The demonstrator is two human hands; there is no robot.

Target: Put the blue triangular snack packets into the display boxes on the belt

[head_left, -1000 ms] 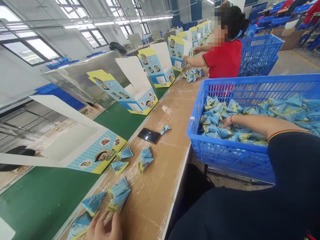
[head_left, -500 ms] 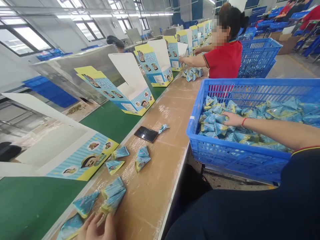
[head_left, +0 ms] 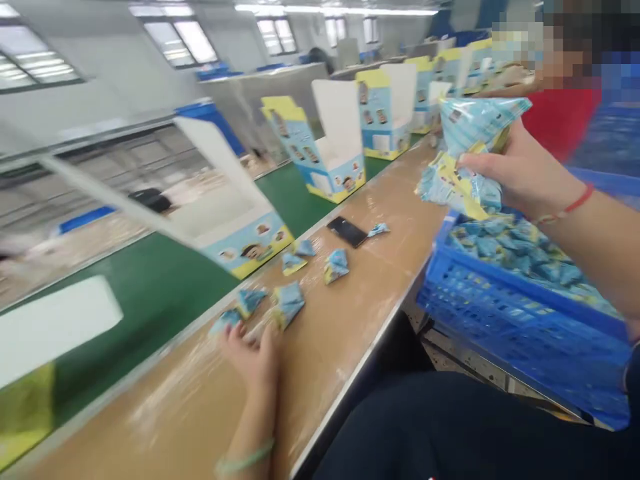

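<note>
Blue-and-yellow triangular snack packets [head_left: 480, 123] are bunched in my right hand [head_left: 520, 163], raised above the blue crate's near corner; its fingers are closed round them and partly hidden. My left hand [head_left: 253, 353] rests low over the brown tabletop, fingers and thumb apart. Just beyond its fingertips lie a packet [head_left: 251, 300], another packet [head_left: 225, 321] and a larger clump of packets [head_left: 289, 303]; blur hides whether the fingertips touch them. Farther along the table are more packets [head_left: 337, 265] and a dark phone [head_left: 347, 231] with a small packet [head_left: 379, 229] beside it.
A blue crate [head_left: 505, 293] full of packets stands at the table's right. Open printed cartons [head_left: 250, 243] line the green belt [head_left: 150, 293] on the left. At the lower left a white carton flap [head_left: 55, 327] juts in. A person in red [head_left: 563, 123] is close behind my right hand.
My right hand has come up out of the crate with several packets in its grip. The camera view has swung, and more of my left forearm shows. The packets on the table remain lying there.
</note>
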